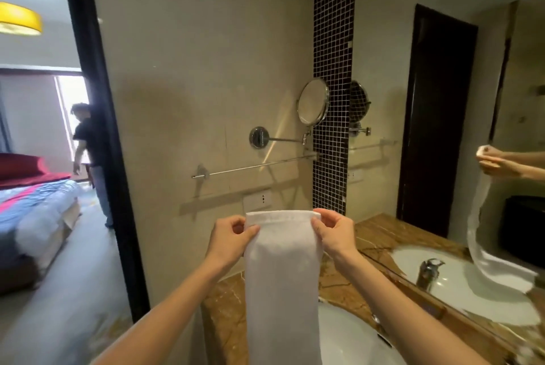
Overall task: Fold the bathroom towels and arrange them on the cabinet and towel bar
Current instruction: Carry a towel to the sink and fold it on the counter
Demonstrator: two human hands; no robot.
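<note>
A: Holding it by the top corners, are they?
B: Yes. The left hand (233, 238) pinches the upper left corner of the white towel (283, 270), and the right hand (333, 235) pinches the upper right corner. Both are clamped on the cloth.
A: Where does the towel hang?
B: Upright, as a narrow strip, in front of the brown marble counter (224, 320) and the near side of the white sink (345, 344). Its lower end runs out of view, so I cannot tell what it touches.
A: And the towel bar?
B: The towel bar (253, 166) is on the beige wall, above the towel's top edge and apart from it. A round mirror (312, 101) sits higher, to the right.
A: Anyone else?
B: A person (88, 146) stands in the bedroom beyond the doorway at left.
</note>
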